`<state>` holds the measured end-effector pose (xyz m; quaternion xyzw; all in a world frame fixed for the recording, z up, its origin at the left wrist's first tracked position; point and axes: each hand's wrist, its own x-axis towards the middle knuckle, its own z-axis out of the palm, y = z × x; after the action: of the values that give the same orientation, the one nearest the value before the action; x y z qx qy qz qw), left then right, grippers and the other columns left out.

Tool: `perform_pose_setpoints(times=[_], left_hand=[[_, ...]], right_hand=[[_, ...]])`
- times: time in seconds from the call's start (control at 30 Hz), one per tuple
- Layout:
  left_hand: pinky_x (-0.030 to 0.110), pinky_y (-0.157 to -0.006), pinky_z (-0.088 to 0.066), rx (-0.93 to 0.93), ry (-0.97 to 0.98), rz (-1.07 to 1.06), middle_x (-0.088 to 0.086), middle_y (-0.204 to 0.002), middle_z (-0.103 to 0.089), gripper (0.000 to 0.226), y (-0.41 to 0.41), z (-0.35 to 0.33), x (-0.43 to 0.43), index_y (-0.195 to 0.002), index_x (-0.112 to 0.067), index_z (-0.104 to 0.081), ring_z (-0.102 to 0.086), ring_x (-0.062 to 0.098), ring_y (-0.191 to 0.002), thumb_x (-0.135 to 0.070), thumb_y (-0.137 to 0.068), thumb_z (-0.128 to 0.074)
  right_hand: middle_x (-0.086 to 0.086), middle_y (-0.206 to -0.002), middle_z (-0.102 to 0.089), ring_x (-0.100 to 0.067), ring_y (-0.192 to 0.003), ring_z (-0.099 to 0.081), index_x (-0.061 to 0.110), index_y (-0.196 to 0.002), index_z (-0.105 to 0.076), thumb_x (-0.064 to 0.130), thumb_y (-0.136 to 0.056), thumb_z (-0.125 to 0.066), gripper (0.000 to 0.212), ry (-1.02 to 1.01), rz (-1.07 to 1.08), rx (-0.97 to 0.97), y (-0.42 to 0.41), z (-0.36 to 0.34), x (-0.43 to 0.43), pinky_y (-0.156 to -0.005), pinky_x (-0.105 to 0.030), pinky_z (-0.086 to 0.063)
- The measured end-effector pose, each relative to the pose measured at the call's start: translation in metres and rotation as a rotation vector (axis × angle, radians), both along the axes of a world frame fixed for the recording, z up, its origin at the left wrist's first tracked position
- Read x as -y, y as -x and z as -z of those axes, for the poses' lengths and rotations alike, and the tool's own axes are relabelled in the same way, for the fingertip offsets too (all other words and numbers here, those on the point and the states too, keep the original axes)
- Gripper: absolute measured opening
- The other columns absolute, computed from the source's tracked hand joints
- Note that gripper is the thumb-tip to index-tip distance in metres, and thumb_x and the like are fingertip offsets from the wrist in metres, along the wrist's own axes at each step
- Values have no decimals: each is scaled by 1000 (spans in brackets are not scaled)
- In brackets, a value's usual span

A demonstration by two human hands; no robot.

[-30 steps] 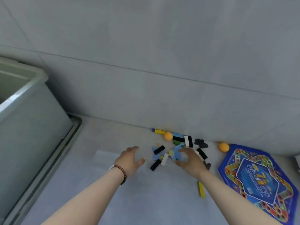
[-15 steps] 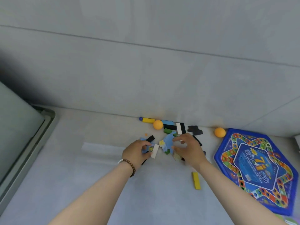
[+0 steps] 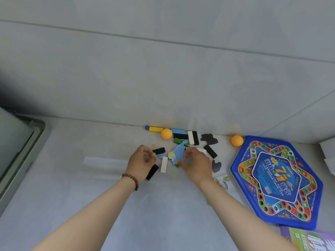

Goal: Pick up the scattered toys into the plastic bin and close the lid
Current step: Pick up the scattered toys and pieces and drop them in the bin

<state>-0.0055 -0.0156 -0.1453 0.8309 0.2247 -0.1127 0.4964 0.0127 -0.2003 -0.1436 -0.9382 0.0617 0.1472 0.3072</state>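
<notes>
bin (image 3: 16, 147) is seen at far left edge, only part of wall & rim in view, well apart from the toys. left hand (image 3: 140, 163), bracelet (image 3: 131, 179) at wrist, is held palm down w/ fingers curled; a small yellow bit (image 3: 153, 155) is pinched at the fingertips. a black block (image 3: 152, 172) lies partly under this hand, long axis diagonal, far end pointing right. another black block (image 3: 159, 150) lies just past the fingers, long axis approx left-right. white block (image 3: 164, 164) is laid between the hands, long axis near-to-far. along the wall base: yellow block (image 3: 155, 129), long axis parallel to wall, then orange ball (image 3: 166, 134) & blue block (image 3: 177, 131). blue piece (image 3: 178, 153) is gripped by right hand (image 3: 197, 164), thumb on its near edge, fingers curled over its right side. a white/black pair (image 3: 193, 138) lies side by side beyond, long axes pointing to the wall. further right, a 2nd ball (image 3: 237, 140) is touching the board (image 3: 277, 180), which lies flat.
</notes>
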Motion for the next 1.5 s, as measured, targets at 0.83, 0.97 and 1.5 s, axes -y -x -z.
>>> perform_pose_setpoints(times=[0.83,0.97,1.5], left_hand=[[12,-51,-30,-137,-155,165,-9,-66,-47,15,30,9,-15,-81,-18,-61,-41,2,-57,-28,-78,-73],[16,-56,-36,-154,15,86,-6,-69,-51,14,27,6,-20,-83,-15,-58,-45,7,-61,-26,-85,-66],[24,-56,-57,-312,779,-309,12,-87,-58,17,23,-17,-43,-106,-5,-53,-58,21,-76,4,-94,-45]], right_hand=[[-2,-106,-67,-23,-107,-57,17,-100,-65,40,-83,-65,29,81,66,-311,-9,-12,-32,-93,-31,-34],[-6,-106,-63,-20,-95,-58,6,-117,-59,28,-86,-65,39,-261,175,-291,-6,-13,-28,-73,-27,-43],[-3,-82,-58,-17,-75,-53,12,-83,-55,16,-78,-71,17,-333,272,-252,14,-4,-64,-49,-18,-35]])
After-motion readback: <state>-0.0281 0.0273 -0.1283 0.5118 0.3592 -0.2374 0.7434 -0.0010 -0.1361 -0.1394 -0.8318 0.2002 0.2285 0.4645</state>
